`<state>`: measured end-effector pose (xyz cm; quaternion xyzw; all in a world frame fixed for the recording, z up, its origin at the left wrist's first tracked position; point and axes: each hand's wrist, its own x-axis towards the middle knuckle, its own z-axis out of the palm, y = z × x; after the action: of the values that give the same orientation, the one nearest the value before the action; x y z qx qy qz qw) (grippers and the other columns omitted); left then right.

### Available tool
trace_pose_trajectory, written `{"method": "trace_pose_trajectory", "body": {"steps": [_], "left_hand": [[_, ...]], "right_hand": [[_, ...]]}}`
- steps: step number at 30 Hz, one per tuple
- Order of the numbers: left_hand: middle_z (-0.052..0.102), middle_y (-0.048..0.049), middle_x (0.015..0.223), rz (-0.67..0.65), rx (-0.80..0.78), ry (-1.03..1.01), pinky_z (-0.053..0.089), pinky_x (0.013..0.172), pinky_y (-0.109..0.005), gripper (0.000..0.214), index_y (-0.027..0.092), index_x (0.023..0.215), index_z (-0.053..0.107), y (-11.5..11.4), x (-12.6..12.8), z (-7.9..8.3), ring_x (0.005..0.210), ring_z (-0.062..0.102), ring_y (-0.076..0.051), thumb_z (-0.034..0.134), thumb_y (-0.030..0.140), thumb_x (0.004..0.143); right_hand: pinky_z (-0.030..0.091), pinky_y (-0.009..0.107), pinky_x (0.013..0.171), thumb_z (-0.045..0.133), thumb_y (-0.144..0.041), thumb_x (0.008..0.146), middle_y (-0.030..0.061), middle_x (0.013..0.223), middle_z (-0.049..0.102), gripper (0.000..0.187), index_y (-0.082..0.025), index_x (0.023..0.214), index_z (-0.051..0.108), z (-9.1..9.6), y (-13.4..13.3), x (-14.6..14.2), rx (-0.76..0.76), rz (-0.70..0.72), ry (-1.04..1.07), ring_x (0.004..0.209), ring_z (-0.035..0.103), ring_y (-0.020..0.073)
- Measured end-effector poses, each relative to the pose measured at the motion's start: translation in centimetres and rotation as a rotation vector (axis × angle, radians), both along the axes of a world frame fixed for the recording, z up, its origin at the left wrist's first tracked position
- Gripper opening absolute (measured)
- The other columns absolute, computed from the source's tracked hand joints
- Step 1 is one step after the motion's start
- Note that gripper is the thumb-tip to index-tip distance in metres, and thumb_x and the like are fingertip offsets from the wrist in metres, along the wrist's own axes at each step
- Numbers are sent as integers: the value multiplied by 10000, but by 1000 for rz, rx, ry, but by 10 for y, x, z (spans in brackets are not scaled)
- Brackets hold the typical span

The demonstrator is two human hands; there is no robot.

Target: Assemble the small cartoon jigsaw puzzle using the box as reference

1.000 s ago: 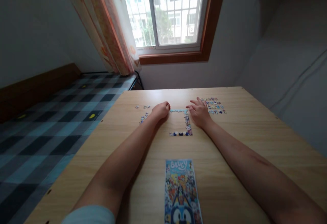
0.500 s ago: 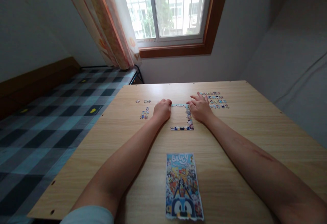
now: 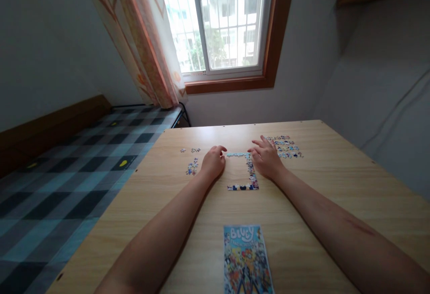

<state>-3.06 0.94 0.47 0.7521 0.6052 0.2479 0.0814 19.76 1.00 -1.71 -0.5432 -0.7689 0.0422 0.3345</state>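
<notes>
A partly joined jigsaw puzzle border (image 3: 253, 177) lies on the table, with a top strip, a right side and a bottom strip. My left hand (image 3: 214, 162) rests just left of the top strip's left end, its index finger stretched toward it and a small gap above the thumb. I see no piece in it. My right hand (image 3: 265, 157) lies at the border's upper right corner, fingers spread, thumb side touching or very near the corner. Beyond it are rows of loose puzzle pieces (image 3: 291, 147), partly hidden by the fingers. More loose pieces (image 3: 192, 167) lie left of my left hand.
A picture sheet (image 3: 247, 258) printed "Bluey" lies near me on the wooden table (image 3: 188, 222). A few pieces (image 3: 195, 150) sit at the far left. A bed with a checked cover (image 3: 83, 173) stands left; a window (image 3: 231, 25) and curtain (image 3: 134, 39) are ahead.
The camera view has tilted up, so the table appears lower. My left index finger and thumb have parted beside the top strip's left end. My right hand stays at the corner.
</notes>
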Motion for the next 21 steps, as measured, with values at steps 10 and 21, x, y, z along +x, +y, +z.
{"method": "trace_pose_trajectory", "body": {"steps": [10,21], "left_hand": [[672,-53,1010,5,202,-61,513,831,-293,157,199,969,721,3,-20,46,828,645,-163,587,167,892],[714,-62,1056,597,358,-348,435,1052,-327,171,210,954,714,33,-149,23,1090,619,-217,565,221,870]], "right_hand": [[171,612,1215,380,-310,996,79,1326,666,409,-223,963,778,0,-3,5,103,27,95,1453,380,304],[174,608,1218,380,-319,995,71,1301,676,406,-233,935,772,-4,-2,6,101,26,122,1446,388,305]]}}
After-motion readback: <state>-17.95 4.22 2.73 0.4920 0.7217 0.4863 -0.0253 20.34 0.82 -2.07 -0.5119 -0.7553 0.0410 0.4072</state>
